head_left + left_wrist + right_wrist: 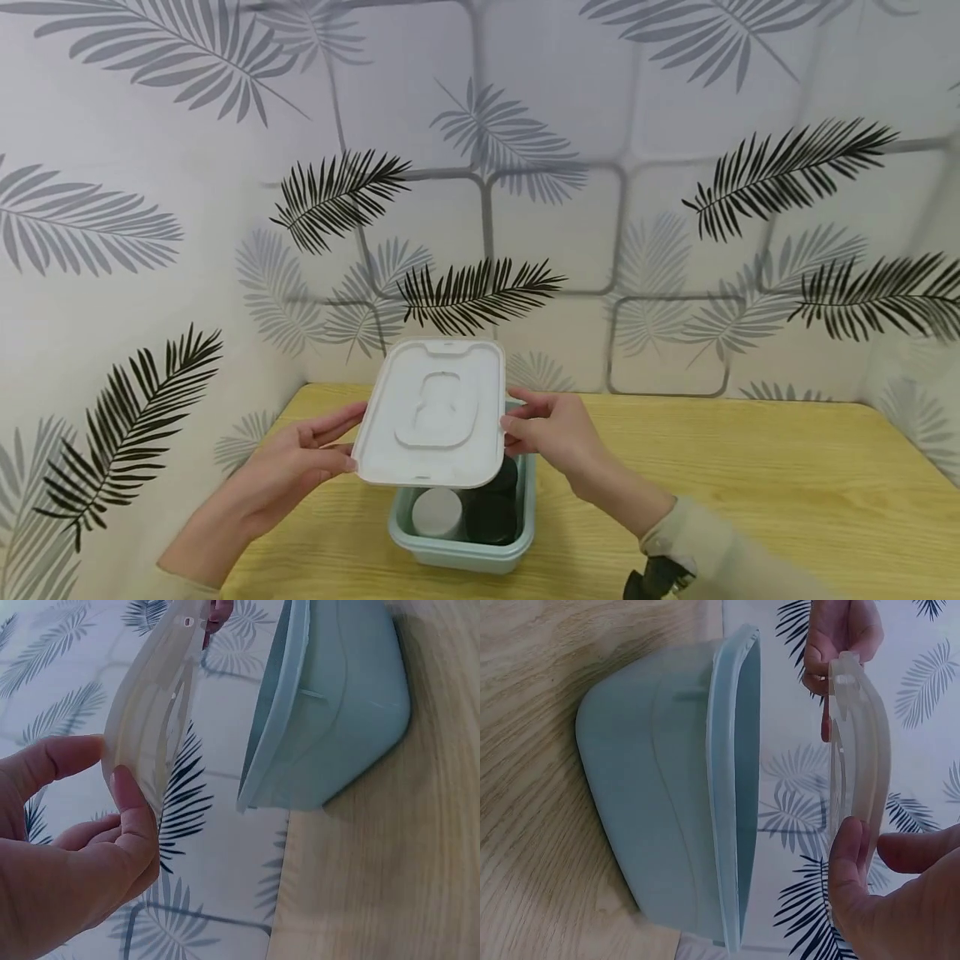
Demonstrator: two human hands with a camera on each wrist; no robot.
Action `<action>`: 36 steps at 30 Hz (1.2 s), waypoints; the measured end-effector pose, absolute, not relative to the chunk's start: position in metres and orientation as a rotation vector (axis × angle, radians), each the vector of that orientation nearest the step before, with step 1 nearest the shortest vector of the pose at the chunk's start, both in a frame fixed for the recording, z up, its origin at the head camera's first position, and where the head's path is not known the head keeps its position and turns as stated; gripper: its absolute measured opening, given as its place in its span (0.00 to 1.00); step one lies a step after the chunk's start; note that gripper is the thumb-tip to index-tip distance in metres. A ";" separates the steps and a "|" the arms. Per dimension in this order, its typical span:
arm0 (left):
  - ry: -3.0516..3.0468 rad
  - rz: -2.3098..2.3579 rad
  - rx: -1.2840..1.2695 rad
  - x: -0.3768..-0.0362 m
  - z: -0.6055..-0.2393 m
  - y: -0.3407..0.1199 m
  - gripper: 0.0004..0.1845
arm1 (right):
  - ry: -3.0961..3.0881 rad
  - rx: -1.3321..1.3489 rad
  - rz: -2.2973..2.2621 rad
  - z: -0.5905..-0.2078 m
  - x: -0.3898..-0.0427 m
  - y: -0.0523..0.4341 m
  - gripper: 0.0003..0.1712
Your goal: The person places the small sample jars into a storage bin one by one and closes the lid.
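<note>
A white plastic lid (438, 417) is held up over a pale blue storage box (465, 554) by both hands. My left hand (296, 454) pinches its left edge between thumb and fingers. At the opposite edge, my right hand (555, 433) pinches it the same way. In both wrist views a gap shows between the lid (866, 765) and the rim of the box (731, 787). Inside the box stand a white round-topped container (437, 513) and dark round-topped containers (491, 518). The lid hides the rear part of the box in the head view.
The box stands on a light wood-grain table (675, 483). Behind the table rises a wall (555, 233) with a leaf pattern, which also runs along the left side. A dark strapped device (660, 575) sits on the right wrist.
</note>
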State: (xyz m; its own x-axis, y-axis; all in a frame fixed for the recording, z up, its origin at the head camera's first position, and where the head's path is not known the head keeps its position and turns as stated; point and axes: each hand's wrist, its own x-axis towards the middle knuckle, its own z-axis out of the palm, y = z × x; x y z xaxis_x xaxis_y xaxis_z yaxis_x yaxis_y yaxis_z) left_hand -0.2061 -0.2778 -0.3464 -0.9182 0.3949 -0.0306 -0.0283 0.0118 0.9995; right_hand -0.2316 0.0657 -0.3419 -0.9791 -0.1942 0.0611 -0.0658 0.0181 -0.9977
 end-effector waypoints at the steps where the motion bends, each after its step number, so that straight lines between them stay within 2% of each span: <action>1: 1.989 1.964 0.404 -0.209 -0.345 -0.275 0.45 | 2.161 -0.267 -2.125 -0.342 -0.234 0.069 0.29; 6: 1.975 1.908 0.463 -0.221 -0.339 -0.265 0.47 | 2.117 -0.200 -2.116 -0.340 -0.242 0.081 0.27; 13: 2.154 1.806 0.429 -0.225 -0.335 -0.250 0.45 | 2.091 -0.134 -2.171 -0.338 -0.247 0.091 0.22; 20: 2.533 1.640 0.331 -0.218 -0.318 -0.227 0.35 | 2.159 -0.115 -2.252 -0.328 -0.243 0.096 0.20; 24: 2.550 1.750 0.368 -0.221 -0.308 -0.222 0.24 | 2.157 -0.161 -2.296 -0.321 -0.240 0.098 0.21; 27: 2.496 1.820 0.397 -0.222 -0.301 -0.220 0.28 | 2.136 -0.187 -2.314 -0.318 -0.239 0.100 0.21; 31: 2.479 1.796 0.452 -0.220 -0.297 -0.222 0.39 | 2.114 -0.259 -2.285 -0.316 -0.239 0.103 0.27; 36: 2.465 1.652 0.740 -0.217 -0.304 -0.234 0.44 | 2.076 -0.428 -2.160 -0.317 -0.239 0.114 0.29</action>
State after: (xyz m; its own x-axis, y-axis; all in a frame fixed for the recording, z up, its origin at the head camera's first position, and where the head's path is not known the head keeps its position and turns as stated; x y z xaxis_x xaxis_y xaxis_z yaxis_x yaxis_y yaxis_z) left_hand -0.2172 -0.2337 -0.3044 -0.8795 0.4346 0.1938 0.3445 0.3006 0.8893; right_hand -0.2393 0.1138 -0.3169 -0.9535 -0.2758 0.1217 -0.1106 -0.0553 -0.9923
